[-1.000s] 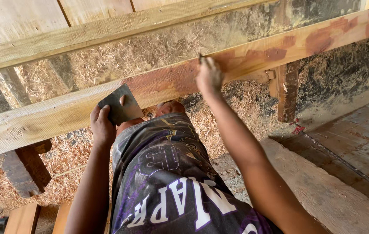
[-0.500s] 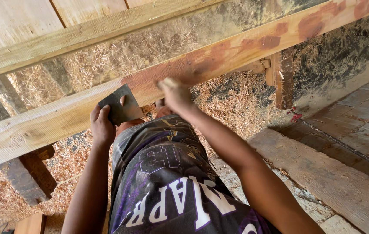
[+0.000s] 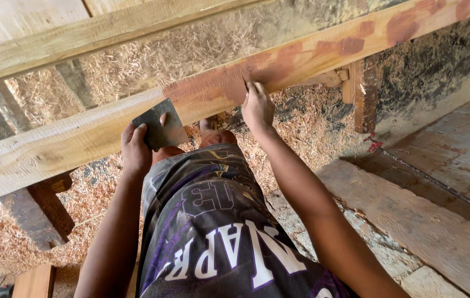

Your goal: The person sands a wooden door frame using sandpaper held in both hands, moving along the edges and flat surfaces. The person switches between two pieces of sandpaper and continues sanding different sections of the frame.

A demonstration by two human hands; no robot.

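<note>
Steel scraper plate (image 3: 159, 125) sits pinched in the left hand (image 3: 135, 149), kept clear below the plank (image 3: 80, 138); the right hand (image 3: 257, 105) presses fingertips closed on the reddish-brown filler patch (image 3: 229, 88), sawdust (image 3: 301, 118) beneath.

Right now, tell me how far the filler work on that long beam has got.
Done: reddish-brown filler patches cover the beam from its far right end down to about its middle. In hand: the right hand presses a small tool, mostly hidden, against the beam at the patch's left edge, while the left hand holds a flat dark metal plate. Left: the beam's pale left stretch shows no filler.
</note>
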